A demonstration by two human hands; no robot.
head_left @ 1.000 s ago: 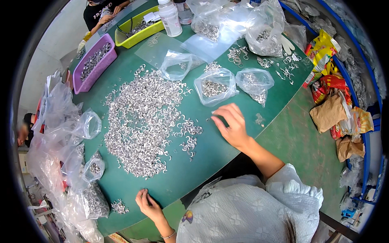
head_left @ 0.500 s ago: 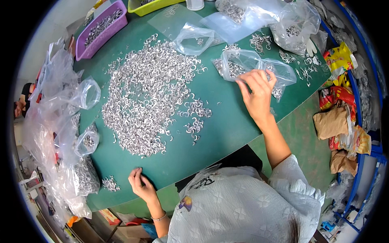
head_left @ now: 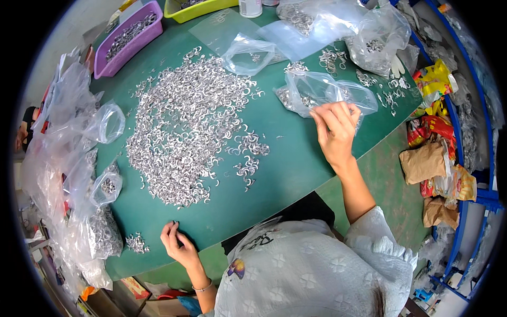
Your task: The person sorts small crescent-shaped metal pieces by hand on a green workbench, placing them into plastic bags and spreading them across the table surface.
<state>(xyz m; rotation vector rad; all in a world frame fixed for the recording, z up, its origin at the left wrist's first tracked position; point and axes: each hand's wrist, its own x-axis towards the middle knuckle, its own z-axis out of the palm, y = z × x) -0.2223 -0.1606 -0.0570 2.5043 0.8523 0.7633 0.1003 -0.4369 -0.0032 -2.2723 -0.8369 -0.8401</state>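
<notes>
Fingers of the left hand (head_left: 180, 247) curl narrowly at the green table's (head_left: 269, 182) near edge; those of the right hand (head_left: 336, 131) bunch close beside an open plastic bag (head_left: 303, 109). Whether either holds anything, I cannot tell. Beyond, many metal pieces (head_left: 182, 182) lie loose; some are already bagged. A purple basket (head_left: 138, 46) holds more.

Green table (head_left: 280, 174) with silvery metal pieces (head_left: 182, 132) heaped left of centre
Purple basket (head_left: 138, 46) at upper left; clear bag (head_left: 305, 94) right of upper centre.
</notes>
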